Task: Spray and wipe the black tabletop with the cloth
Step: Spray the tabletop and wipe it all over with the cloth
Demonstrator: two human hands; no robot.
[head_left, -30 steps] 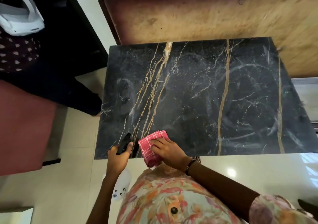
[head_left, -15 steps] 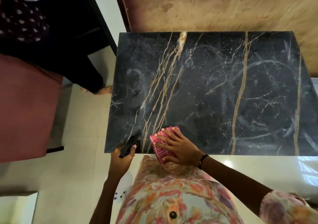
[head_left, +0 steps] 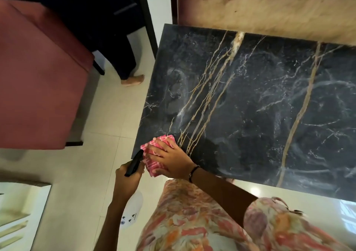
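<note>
The black marble tabletop (head_left: 260, 104) with gold and white veins fills the right of the view. At its near left corner my right hand (head_left: 169, 160) lies flat, fingers spread, pressing a folded pink checked cloth (head_left: 156, 155) onto the surface. Just off that corner, over the floor, my left hand (head_left: 127, 175) grips a spray bottle (head_left: 133, 207) by its black trigger head. The bottle's white body hangs below the hand, partly hidden by my wrist.
A maroon upholstered chair (head_left: 40, 77) stands to the left on the pale tiled floor (head_left: 100, 119). Another person's bare foot (head_left: 133, 80) and dark trouser leg are by the table's far left corner. A wooden panel (head_left: 269, 5) runs behind the table.
My right hand has slid the cloth leftward to the near left corner of the tabletop. The view has swung right and tilted. My left hand still holds the bottle beside the corner.
</note>
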